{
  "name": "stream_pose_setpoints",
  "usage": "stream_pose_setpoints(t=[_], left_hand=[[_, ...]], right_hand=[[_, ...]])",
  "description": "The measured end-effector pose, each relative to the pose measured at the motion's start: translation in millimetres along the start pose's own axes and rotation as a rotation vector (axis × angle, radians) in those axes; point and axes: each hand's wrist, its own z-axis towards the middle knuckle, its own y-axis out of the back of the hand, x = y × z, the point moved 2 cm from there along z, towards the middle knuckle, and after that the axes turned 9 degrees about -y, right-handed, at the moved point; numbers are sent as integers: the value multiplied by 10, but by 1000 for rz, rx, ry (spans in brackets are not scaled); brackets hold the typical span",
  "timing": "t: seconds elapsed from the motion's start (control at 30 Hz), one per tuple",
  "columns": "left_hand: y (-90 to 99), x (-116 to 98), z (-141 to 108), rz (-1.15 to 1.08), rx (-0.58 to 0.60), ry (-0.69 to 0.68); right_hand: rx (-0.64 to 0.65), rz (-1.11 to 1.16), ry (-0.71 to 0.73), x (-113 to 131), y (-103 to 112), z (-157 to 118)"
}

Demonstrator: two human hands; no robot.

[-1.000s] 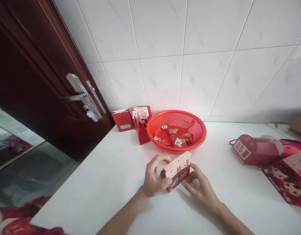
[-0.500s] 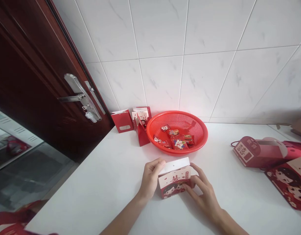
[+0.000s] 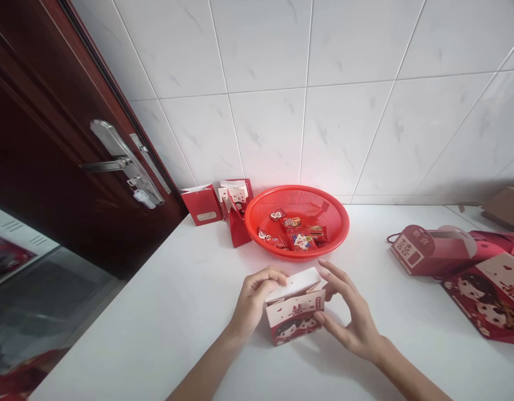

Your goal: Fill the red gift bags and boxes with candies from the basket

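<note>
While left hand [image 3: 250,303] pinches rear flap [image 3: 300,279] of box [image 3: 296,320] between fingers, right hand [image 3: 359,320] keeps fingers well spread (thumb at front panel). Box on desk [image 3: 156,312], nearer side of basket [image 3: 297,255]. Body formed; top gaping, not yet closed.

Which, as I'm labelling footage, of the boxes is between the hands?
The box before the red basket, left hand at its flap; others are untouched, left of the basket or far right.

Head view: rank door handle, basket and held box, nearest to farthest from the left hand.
1. Held box: touching the left hand, on its right.
2. Basket: beyond the held box.
3. Door handle: far off to the left.
</note>
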Motion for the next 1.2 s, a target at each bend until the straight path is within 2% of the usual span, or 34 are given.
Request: stream_pose_setpoints(t=[0.1, 0.17, 0.33, 0.5, 0.6, 0.67, 0.77, 0.93, 1.1, 1.2], left_hand=[[4, 19, -12, -14, 34, 45], [19, 10, -18, 34, 52, 2], [62, -38, -45, 202, 159, -176], [66, -69, -78, 366, 291, -455], [58, -82, -61, 483, 304, -549], [55, -96, -28, 501, 296, -557], [51, -114, 41, 482, 308, -493], [66, -154, 150, 445, 397, -382], [110, -391, 296, 393, 542, -366], [89, -561, 496, 401, 537, -348]], right_hand=[[81, -23, 53, 39, 22, 108], [87, -7, 58, 43, 3, 145], [11, -17, 16, 48, -96, 116], [-52, -34, -49, 62, -155, 31], [-86, -46, -69, 53, -152, -3], [-99, -43, -75, 48, -143, -21], [-107, -34, -68, 57, -137, -44], [-110, -27, -74, 77, -146, -89], [-104, -51, -81, 60, -111, -130], [-114, -61, -71, 72, -59, -128]])
